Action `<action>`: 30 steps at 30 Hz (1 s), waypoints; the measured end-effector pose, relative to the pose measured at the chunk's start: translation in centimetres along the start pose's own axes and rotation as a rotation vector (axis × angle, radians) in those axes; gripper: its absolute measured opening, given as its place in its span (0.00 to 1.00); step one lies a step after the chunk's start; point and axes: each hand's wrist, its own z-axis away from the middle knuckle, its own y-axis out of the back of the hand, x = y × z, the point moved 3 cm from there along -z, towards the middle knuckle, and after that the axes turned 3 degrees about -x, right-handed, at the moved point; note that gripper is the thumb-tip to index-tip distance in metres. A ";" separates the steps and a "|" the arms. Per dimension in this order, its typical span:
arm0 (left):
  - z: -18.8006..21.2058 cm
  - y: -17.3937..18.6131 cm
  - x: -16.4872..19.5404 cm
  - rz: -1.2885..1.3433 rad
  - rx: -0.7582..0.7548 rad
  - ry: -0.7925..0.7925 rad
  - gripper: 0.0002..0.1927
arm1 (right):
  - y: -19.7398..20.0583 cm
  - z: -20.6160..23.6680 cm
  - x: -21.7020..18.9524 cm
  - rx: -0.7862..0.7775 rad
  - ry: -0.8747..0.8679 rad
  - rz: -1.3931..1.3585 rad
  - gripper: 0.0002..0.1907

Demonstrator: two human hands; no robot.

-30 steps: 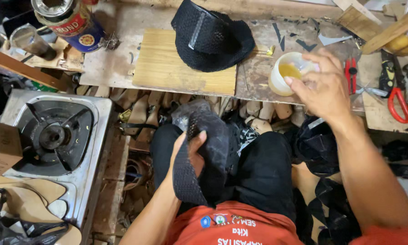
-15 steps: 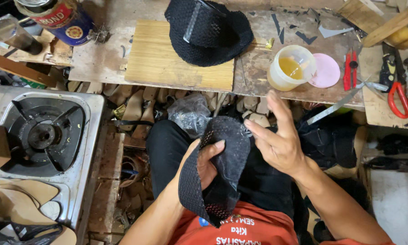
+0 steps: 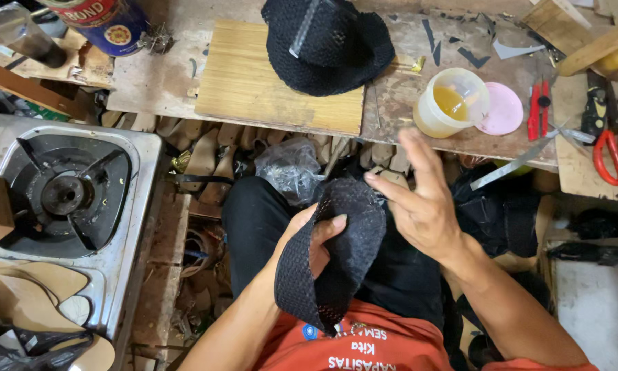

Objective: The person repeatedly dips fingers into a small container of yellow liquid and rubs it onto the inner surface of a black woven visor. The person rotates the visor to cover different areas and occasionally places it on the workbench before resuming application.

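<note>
You sit at one long wooden table (image 3: 158,82), with one gas stove (image 3: 68,199) to your left. On the table lie one pale wooden board (image 3: 268,82), one black woven hat (image 3: 329,45), one tub of yellow glue (image 3: 450,103) with its one pink lid (image 3: 505,110) just beside it, and two red-handled tools (image 3: 539,110) farther right. Over your lap you hold one black woven strip (image 3: 336,254). Your left hand (image 3: 309,240) comes up from below, its fingers curled and clamped on the strip, thumb on top. Your right hand (image 3: 419,199) hovers just beside the strip's upper end, palm down, fingers spread apart and gripping nothing.
</note>
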 end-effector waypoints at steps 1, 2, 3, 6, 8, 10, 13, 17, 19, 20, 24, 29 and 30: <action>0.0 0.1 0.1 -0.019 0.017 -0.013 0.17 | 0.2 0.2 -0.1 0.020 -0.017 -0.029 0.25; 0.0 0.2 0.1 -0.033 0.038 -0.024 0.17 | 0.1 0.5 -0.2 0.036 -0.037 -0.060 0.25; 0.1 0.2 0.2 -0.018 0.032 -0.045 0.16 | -0.1 0.8 -0.6 0.039 -0.016 -0.066 0.25; 0.0 0.1 0.5 0.016 0.014 -0.093 0.15 | -1.0 1.3 -0.8 0.023 -0.001 0.012 0.24; -0.1 0.1 0.6 0.040 0.034 -0.099 0.15 | -1.7 1.5 -0.5 -0.046 -0.067 0.164 0.25; -0.1 0.0 0.8 0.016 0.039 -0.121 0.15 | -1.7 1.8 -0.3 0.009 -0.094 -0.006 0.24; -0.1 0.0 0.8 0.031 0.031 -0.145 0.15 | -1.9 2.0 -0.5 0.038 0.009 0.029 0.24; -0.2 0.3 0.4 0.068 0.045 -0.148 0.14 | -2.1 1.9 -0.2 -0.013 -0.137 -0.149 0.31; -0.7 0.3 0.4 -0.063 0.026 -0.291 0.14 | -1.8 1.9 -0.3 0.029 -0.256 -0.520 0.30; -0.7 0.4 0.2 -0.126 0.023 -0.357 0.14 | -1.7 2.0 -0.5 0.045 -0.323 -0.710 0.31; -1.5 1.0 -0.4 -0.446 0.126 -0.437 0.14 | -1.1 1.5 -1.9 -0.055 -0.350 -0.755 0.37; -1.3 1.7 -1.3 -0.286 0.218 -0.170 0.08 | 1.3 -0.7 1.9 -0.136 -0.394 -0.326 0.20; -1.2 1.7 -1.3 -0.236 0.214 -0.168 0.08 | 2.4 -1.4 3.3 -0.093 -0.297 -0.093 0.18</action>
